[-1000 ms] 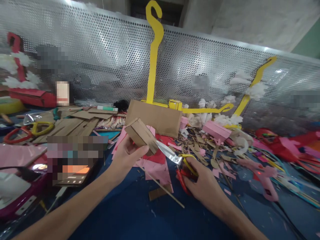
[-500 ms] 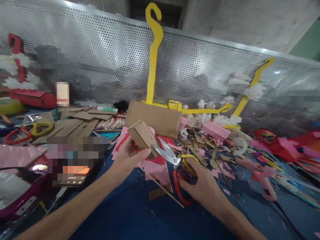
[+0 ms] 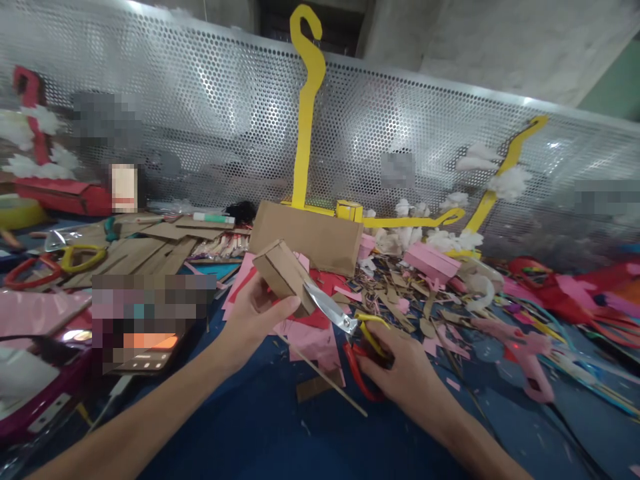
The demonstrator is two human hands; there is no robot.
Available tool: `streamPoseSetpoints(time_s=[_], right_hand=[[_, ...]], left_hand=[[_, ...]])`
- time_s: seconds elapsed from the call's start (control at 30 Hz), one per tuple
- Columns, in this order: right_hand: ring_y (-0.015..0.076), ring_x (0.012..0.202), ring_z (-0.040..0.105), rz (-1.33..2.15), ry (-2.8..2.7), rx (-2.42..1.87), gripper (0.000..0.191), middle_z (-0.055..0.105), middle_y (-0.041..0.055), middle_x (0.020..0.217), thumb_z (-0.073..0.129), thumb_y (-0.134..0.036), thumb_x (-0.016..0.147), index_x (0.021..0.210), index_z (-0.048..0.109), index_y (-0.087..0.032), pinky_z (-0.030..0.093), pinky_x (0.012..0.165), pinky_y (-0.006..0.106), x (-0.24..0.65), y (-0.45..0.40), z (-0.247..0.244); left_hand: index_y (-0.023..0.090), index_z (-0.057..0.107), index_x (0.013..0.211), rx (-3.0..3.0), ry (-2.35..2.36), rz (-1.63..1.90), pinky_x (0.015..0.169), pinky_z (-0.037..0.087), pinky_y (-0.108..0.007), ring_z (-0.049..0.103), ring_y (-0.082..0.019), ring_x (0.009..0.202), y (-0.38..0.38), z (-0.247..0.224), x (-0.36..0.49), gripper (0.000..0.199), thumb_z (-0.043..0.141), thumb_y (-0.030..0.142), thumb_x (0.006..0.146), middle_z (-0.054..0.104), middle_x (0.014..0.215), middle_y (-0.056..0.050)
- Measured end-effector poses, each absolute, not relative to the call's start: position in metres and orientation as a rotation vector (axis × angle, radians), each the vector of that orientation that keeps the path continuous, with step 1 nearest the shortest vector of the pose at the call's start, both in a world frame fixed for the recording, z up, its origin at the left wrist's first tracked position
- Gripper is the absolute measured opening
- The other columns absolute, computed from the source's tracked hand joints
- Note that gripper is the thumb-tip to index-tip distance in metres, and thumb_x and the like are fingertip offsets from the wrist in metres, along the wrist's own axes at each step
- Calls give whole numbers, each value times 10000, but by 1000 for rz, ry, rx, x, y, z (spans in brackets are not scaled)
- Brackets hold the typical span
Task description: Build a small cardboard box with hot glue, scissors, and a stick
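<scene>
My left hand (image 3: 253, 313) grips a small cardboard box (image 3: 283, 270), tilted, with the thumb along its near side. In my right hand (image 3: 395, 353) is a pair of scissors (image 3: 333, 313) with one yellow and one red handle loop. The blades are nearly together, and their tips lie at the box's right-hand edge. Whether the blades are cutting into the cardboard I cannot tell. Beneath the hands lie sheets of pink paper (image 3: 315, 347) and red paper (image 3: 323, 280). A thin wooden stick (image 3: 330, 380) lies just below them.
Behind the hands stands a larger cardboard box (image 3: 306, 237) beside an upright yellow hook-shaped piece (image 3: 305, 133). Cardboard scraps (image 3: 395, 293) litter the right side, near a pink glue gun (image 3: 525, 353) with its cord. A phone (image 3: 150, 353) and flat cardboard pieces (image 3: 135, 257) lie left.
The scissor blades have closed from wide apart to nearly together at the box's edge. My right hand's fingers have drawn the handle loops closer. The left hand has barely moved.
</scene>
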State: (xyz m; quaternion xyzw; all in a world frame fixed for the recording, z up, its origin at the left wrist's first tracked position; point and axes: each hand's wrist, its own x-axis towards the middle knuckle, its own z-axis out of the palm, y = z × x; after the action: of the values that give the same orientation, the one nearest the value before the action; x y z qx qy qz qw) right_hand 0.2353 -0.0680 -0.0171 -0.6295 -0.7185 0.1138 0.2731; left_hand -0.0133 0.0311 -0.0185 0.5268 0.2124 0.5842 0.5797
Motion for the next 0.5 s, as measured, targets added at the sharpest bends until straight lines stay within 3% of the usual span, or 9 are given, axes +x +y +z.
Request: streamPoseSetpoints(time_s=[0.2, 0.37, 0.5], right_hand=[[164, 672, 535, 293, -1952, -1707, 50, 630, -18, 753, 621, -253, 873, 902, 596, -221, 397, 625, 270, 234, -68, -15], [155, 654, 482, 345, -1973, -1686, 88, 588, -27, 721, 578, -272, 920, 851, 552, -225, 375, 596, 264, 233, -69, -15], [161, 660, 517, 350, -1969, -1691, 58, 627, -14, 743, 566, -267, 929, 903, 589, -221, 389, 604, 270, 233, -70, -16]], left_hand=[[226, 676, 1184, 1257, 503, 1364, 961, 567, -358, 682, -226, 1079, 33, -22, -14, 444, 854, 245, 778, 735, 1158, -70], [226, 655, 1220, 1281, 508, 1349, 995, 561, -386, 677, -249, 1128, 31, -20, -15, 478, 849, 245, 784, 727, 1208, -84], [225, 653, 1205, 1274, 520, 1338, 999, 564, -390, 674, -260, 1151, 30, -19, -15, 470, 850, 243, 779, 720, 1244, -92]])
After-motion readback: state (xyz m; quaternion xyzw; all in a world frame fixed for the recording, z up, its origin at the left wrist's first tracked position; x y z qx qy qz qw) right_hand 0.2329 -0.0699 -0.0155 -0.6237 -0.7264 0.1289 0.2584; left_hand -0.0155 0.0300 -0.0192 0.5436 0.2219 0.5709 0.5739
